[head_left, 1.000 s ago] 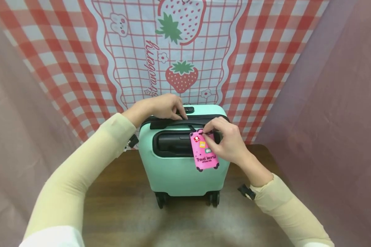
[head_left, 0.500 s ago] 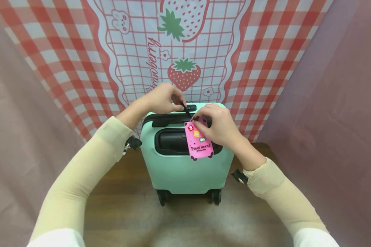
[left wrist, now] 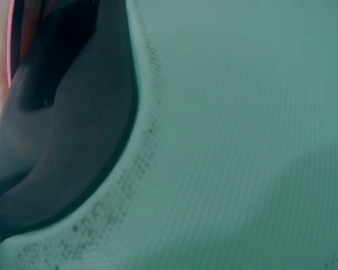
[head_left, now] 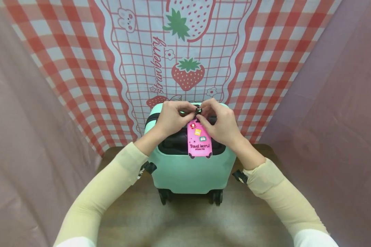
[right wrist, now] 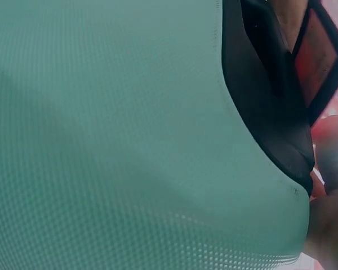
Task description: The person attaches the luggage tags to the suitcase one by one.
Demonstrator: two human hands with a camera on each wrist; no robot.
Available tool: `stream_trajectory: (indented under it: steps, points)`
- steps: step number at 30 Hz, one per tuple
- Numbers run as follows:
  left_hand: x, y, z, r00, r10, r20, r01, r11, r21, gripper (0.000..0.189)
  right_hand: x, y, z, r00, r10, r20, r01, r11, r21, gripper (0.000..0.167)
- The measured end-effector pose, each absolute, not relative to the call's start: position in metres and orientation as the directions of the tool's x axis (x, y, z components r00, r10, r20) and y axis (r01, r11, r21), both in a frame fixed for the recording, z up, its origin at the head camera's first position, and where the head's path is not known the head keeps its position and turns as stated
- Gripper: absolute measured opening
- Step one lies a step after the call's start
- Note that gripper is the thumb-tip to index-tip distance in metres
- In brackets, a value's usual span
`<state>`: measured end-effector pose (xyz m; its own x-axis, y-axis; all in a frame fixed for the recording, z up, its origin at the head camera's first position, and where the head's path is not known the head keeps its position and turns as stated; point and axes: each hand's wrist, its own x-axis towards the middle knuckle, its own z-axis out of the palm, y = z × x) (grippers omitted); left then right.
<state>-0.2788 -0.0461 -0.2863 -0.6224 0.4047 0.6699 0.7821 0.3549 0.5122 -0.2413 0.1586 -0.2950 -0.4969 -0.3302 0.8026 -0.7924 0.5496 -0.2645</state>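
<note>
A pink luggage tag [head_left: 199, 139], printed "Travel World", hangs in front of the mint-green suitcase [head_left: 191, 175] in the head view. Its black strap with a small buckle [head_left: 199, 111] is held up above the tag. My left hand [head_left: 171, 118] pinches the strap from the left, thumb and fingertips together. From the right, my right hand [head_left: 221, 123] pinches it close to the buckle. Both hands cover much of the suitcase's top handle. The wrist views mostly show the ribbed green shell [left wrist: 242, 129] and the dark recess [right wrist: 265, 107]; fingers there appear only at the edges.
The suitcase stands upright on black wheels [head_left: 216, 197] on a brown wooden surface [head_left: 185, 226]. Behind it hangs a red-checked strawberry cloth [head_left: 188, 73]. Pinkish-brown curtains [head_left: 334, 120] close in both sides.
My left hand first moves up from the handle with the strap, then comes right and down to meet my right hand. The tag has shifted slightly left and up, and now hangs straighter.
</note>
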Motion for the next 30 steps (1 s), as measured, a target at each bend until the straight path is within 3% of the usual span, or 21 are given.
stream_trajectory:
  steps: [6,13,18,23,30]
  points:
    - [-0.280,-0.046,-0.287,-0.608,0.416,0.676,0.793,0.370,0.484,0.013,-0.240,0.157,-0.294,-0.495,-0.311,0.812,-0.769,0.592,-0.242,0.028]
    - [-0.279,-0.055,-0.289,-0.620,0.444,0.647,0.778,0.244,0.578,0.031,-0.236,0.153,-0.289,-0.513,-0.321,0.796,-0.720,0.665,-0.196,0.028]
    - [-0.276,-0.058,-0.290,-0.634,0.453,0.627,0.761,0.224,0.608,0.040,-0.236,0.156,-0.289,-0.489,-0.346,0.801,-0.714,0.686,-0.139,0.031]
    - [-0.275,-0.055,-0.291,-0.662,0.450,0.599,0.734,0.230,0.639,0.044,-0.242,0.162,-0.290,-0.471,-0.340,0.814,-0.754,0.634,-0.172,0.026]
    - [-0.276,-0.052,-0.292,-0.699,0.423,0.576,0.705,0.274,0.655,0.045,-0.253,0.167,-0.281,-0.523,-0.382,0.762,-0.773,0.590,-0.235,0.013]
